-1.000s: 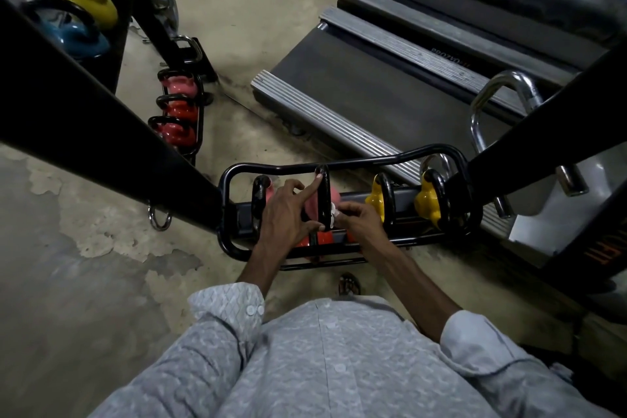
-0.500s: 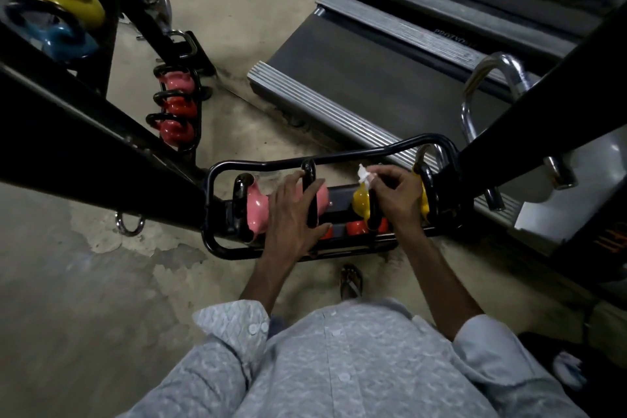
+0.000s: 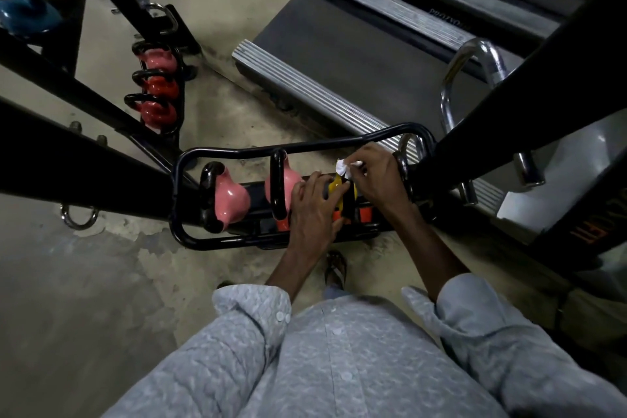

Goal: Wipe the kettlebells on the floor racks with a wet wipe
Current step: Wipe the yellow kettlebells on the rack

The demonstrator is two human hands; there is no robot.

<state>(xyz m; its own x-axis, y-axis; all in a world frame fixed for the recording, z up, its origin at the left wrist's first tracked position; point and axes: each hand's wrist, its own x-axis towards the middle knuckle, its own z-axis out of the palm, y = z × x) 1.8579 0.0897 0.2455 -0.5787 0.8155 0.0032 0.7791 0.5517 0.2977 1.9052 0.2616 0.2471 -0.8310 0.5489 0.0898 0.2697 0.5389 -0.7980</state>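
A black tubular floor rack (image 3: 278, 149) holds two pink kettlebells (image 3: 230, 200) with black handles and a yellow kettlebell (image 3: 336, 188). My right hand (image 3: 380, 176) pinches a crumpled white wet wipe (image 3: 344, 168) against the top of the yellow kettlebell. My left hand (image 3: 314, 210) grips the yellow kettlebell's black handle from the left, right beside the second pink kettlebell (image 3: 285, 180). Most of the yellow kettlebell is hidden under both hands.
A second floor rack (image 3: 157, 92) with one pink and two red kettlebells stands to the back left. Black machine beams (image 3: 68, 163) cross at left and right. A treadmill deck (image 3: 339, 54) lies behind the rack. My sandalled foot (image 3: 336, 268) is on the concrete floor.
My left hand has left the second pink kettlebell's handle and moved right onto the yellow kettlebell. My right hand with the wipe stays on the yellow kettlebell. The view has shifted closer.
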